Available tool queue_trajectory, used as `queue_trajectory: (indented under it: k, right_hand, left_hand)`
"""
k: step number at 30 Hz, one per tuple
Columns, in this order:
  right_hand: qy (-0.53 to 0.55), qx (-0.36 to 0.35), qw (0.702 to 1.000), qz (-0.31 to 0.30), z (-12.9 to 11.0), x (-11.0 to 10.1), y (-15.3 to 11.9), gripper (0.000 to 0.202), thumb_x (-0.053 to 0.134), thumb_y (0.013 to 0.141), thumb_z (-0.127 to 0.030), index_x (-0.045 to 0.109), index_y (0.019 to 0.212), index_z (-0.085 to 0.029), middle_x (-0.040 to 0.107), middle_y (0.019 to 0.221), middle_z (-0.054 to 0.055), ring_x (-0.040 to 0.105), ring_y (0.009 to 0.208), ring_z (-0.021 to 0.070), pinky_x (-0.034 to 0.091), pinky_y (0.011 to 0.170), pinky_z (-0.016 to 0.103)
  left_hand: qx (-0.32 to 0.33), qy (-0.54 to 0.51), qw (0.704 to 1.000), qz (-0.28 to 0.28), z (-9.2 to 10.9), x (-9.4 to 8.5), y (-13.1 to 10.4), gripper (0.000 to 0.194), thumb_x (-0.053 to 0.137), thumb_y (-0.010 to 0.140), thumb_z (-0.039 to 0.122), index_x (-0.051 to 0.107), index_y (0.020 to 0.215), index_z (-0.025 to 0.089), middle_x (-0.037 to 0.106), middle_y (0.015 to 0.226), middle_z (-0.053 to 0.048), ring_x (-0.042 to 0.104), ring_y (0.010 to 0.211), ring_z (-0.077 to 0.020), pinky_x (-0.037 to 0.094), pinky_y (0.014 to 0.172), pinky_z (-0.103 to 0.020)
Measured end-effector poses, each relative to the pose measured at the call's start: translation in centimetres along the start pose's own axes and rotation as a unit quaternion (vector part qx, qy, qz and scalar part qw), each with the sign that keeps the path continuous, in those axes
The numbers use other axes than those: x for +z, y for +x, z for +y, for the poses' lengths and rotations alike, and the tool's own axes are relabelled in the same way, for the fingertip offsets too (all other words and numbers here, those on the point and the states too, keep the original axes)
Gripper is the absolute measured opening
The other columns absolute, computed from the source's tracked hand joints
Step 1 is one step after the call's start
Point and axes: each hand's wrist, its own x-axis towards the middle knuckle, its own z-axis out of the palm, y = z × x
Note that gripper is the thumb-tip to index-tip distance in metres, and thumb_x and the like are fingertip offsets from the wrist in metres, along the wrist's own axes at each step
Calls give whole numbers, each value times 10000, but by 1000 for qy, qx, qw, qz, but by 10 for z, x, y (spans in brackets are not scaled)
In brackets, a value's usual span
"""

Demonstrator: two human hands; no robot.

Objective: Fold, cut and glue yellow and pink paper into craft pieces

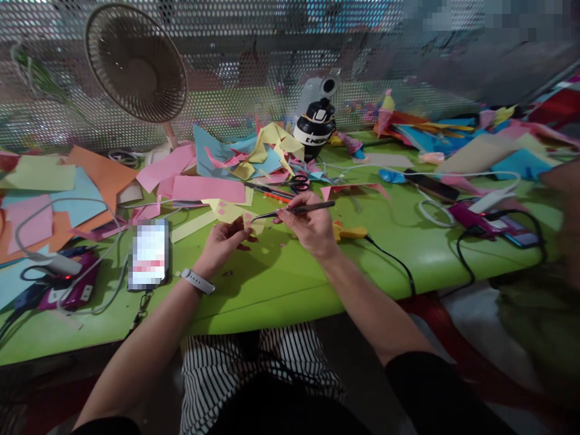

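My right hand [310, 226] is closed around dark, thin-tipped tweezers [312, 208], whose tip points left. The tip reaches the fingers of my left hand [226, 238], which are pinched together; anything between them is too small to make out. Just behind these fingers lies yellow paper [230, 210] with small pink paper pieces on it. Scissors [296, 184] with dark handles rest beyond my right hand. To its right is a yellow tool [351, 231] with a black cable, partly hidden by the hand.
A phone [148, 254] and a purple power strip [72, 284] lie to the left; another purple power strip [480, 219] lies right. Coloured paper [208, 188], a fan [136, 63] and a black bottle [313, 130] stand behind. A person [539, 314] sits at right.
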Motion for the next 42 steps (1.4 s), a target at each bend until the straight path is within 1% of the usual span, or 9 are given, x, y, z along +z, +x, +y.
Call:
queue_trajectory:
  k: [7, 13, 17, 25, 30, 33, 36, 38, 42]
  right_hand:
    - [-2, -7, 1000, -6, 1, 0, -1, 362, 786, 789, -416, 499, 922, -239, 650, 787, -40, 721, 683, 142, 587, 626, 264]
    - [1, -17, 1000, 17, 2, -1, 0, 351, 790, 784, -414, 521, 915, -232, 655, 781, -41, 722, 693, 139, 592, 640, 261]
    - [27, -32, 998, 37, 1, 1, 3, 348, 784, 786, -425, 518, 907, -237, 652, 749, -57, 708, 633, 127, 601, 636, 270]
    - [9, -1, 999, 34, -4, 5, 0, 398, 810, 742, -463, 529, 906, -233, 659, 751, -41, 707, 621, 142, 592, 618, 276]
    - [-3, -52, 995, 87, -3, 3, 1, 327, 739, 808, -509, 589, 971, -267, 703, 890, -4, 727, 712, 166, 604, 668, 313]
    - [-26, -31, 998, 44, 0, 3, 0, 327, 628, 881, -559, 650, 1080, -301, 727, 952, 20, 734, 790, 199, 611, 671, 350]
    - [-56, 4, 998, -29, 4, 6, -4, 333, 607, 901, -541, 681, 1117, -299, 726, 831, 5, 724, 772, 196, 607, 686, 359]
    - [-77, 12, 995, -55, 5, 8, -6, 305, 670, 867, -503, 698, 1071, -278, 721, 803, 0, 710, 736, 183, 600, 681, 346]
    - [-62, 39, 995, -64, 6, 12, -7, 343, 794, 753, -454, 664, 991, -244, 713, 796, -7, 693, 718, 176, 601, 668, 336]
  left_hand:
    - [-11, -51, 999, 5, 1, 1, 0, 338, 760, 747, 435, 692, 825, 113, 711, 918, -94, 728, 807, -198, 580, 610, -253]
    - [-12, -94, 995, 19, 0, 2, 1, 300, 775, 735, 390, 709, 793, 103, 689, 908, -79, 725, 771, -185, 590, 601, -255]
    - [-18, -98, 995, 24, 0, 2, 0, 292, 783, 733, 380, 710, 796, 105, 696, 874, -78, 723, 773, -190, 586, 591, -255]
    - [-7, -81, 996, 37, 0, 2, -2, 328, 787, 738, 410, 692, 885, 132, 718, 845, -73, 723, 779, -198, 582, 634, -280]
    - [2, -94, 995, 43, 0, 2, -2, 334, 786, 734, 395, 682, 910, 131, 715, 878, -77, 717, 767, -189, 579, 633, -279]
    - [7, -99, 994, 38, -2, 1, -2, 343, 794, 722, 383, 688, 922, 126, 721, 899, -85, 715, 744, -183, 574, 623, -273]
    - [14, -90, 995, 28, -3, 0, -1, 334, 779, 733, 387, 698, 926, 125, 734, 964, -110, 715, 738, -183, 573, 642, -281]
    - [20, -78, 996, 23, -4, 0, -1, 300, 767, 745, 383, 702, 885, 126, 735, 966, -112, 714, 740, -179, 572, 655, -280]
    - [36, -75, 996, 12, -2, 0, -2, 244, 762, 752, 366, 706, 808, 135, 726, 887, -79, 693, 743, -157, 567, 651, -254]
